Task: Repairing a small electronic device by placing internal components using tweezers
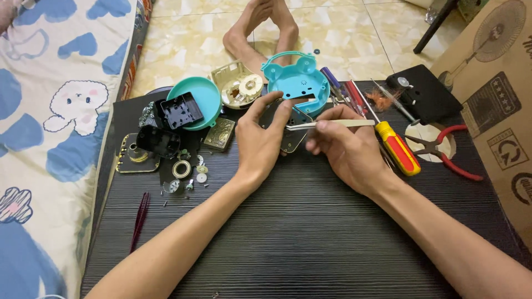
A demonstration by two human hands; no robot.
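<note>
Left hand [260,145]: pinching the top edge of a dark clear clock cover [292,133], which is lying on the black table [299,232] below the teal clock shell [296,80]. Right hand [346,148]: gripping pale tweezers [321,124], tips touching the cover. Yellow-and-red screwdriver [396,147] lying just beside it; small gears [191,169] scattered left.
</note>
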